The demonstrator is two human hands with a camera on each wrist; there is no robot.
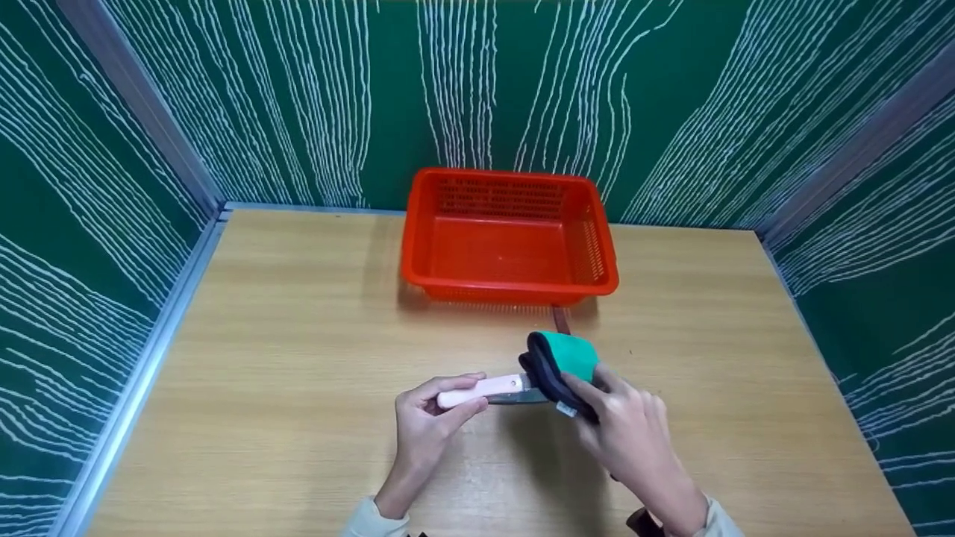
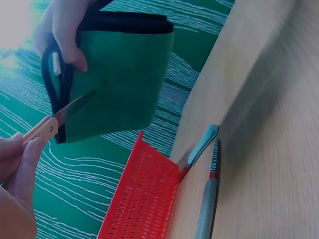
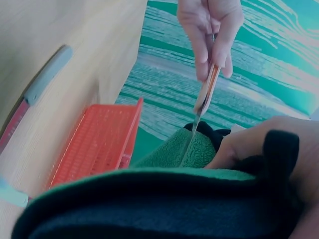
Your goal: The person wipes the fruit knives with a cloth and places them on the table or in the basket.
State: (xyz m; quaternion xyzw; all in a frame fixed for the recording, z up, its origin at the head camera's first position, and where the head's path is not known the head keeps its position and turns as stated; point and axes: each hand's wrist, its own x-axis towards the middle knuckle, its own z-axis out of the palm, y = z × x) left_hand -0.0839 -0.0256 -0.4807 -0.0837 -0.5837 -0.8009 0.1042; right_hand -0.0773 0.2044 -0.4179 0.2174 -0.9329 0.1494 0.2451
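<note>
My left hand holds a knife by its pale pink handle, thumb on one side and fingers on the other. The knife's blade points toward the folded green cloth with black edging. In the right wrist view the blade lies against the cloth's fleecy green face, its tip hidden. My right hand grips the cloth by its edge, with a small white tag beside the fingers. Both hands are above the table.
A red plastic basket stands at the back of the wooden table. Two other knives lie on the table in front of it, one with a grey handle, one with a light blue handle. Green walls with white lines surround the table.
</note>
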